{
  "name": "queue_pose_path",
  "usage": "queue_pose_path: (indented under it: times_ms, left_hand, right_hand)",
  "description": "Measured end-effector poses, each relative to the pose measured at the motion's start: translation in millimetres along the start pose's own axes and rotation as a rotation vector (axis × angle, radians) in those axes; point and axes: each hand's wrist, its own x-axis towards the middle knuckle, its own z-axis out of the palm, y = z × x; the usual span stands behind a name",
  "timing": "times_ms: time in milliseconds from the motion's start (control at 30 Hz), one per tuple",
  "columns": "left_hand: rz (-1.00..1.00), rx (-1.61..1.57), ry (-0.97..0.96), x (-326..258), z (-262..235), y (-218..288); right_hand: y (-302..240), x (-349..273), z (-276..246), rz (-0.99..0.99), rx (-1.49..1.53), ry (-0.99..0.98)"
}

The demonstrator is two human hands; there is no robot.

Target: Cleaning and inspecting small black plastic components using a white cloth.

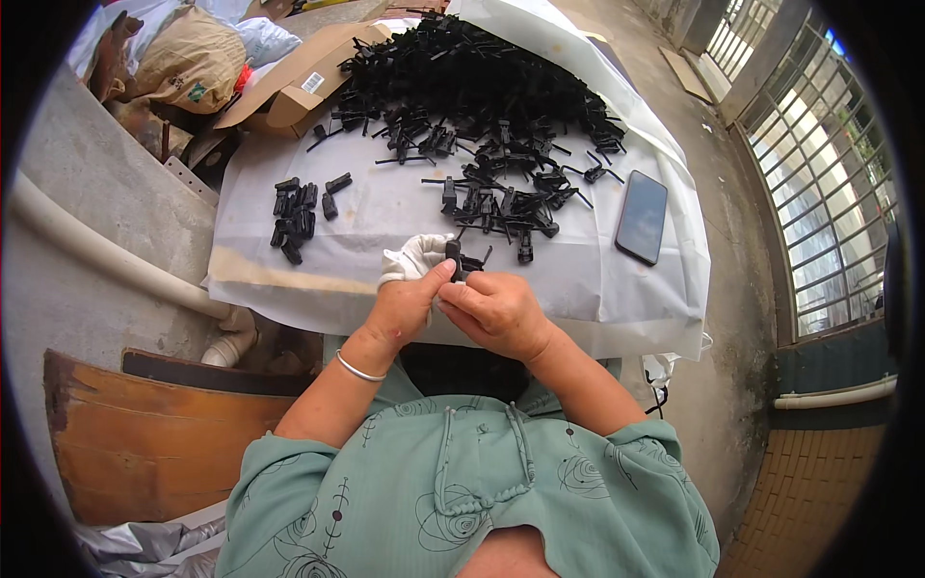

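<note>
A small black plastic part with thin projecting arms (466,262) is held above the near edge of the table. My left hand (405,294), with a white glove over some of its fingers and a bangle at the wrist, pinches the part from the left. From the right, my right hand (501,306) closes its thumb and fingers at the lower end of the part; its fingertips are partly hidden. Similar black parts (501,202) lie loose just beyond my hands. Farther left sits a small cluster of compact black pieces (297,220) without long arms.
A large heap of black parts (472,72) covers the far side of the white-sheeted table (366,241). A dark-screened phone (642,218) lies at the right, and an open cardboard box (294,101) at the far left. A barred window (824,164) stands beyond the right side.
</note>
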Motion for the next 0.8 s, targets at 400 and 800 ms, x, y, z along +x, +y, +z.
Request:
queue_pose_path:
  times_ms: [400,800]
  left_hand:
    - [0.064,0.404,-0.229,-17.0,5.0,27.5]
    - [0.213,0.795,-0.058,-22.0,10.6,22.2]
  right_hand:
    - [4.8,12.5,-5.4,0.770,0.648,-0.012]
    - [-2.8,2.5,-3.1,0.609,0.527,-0.075]
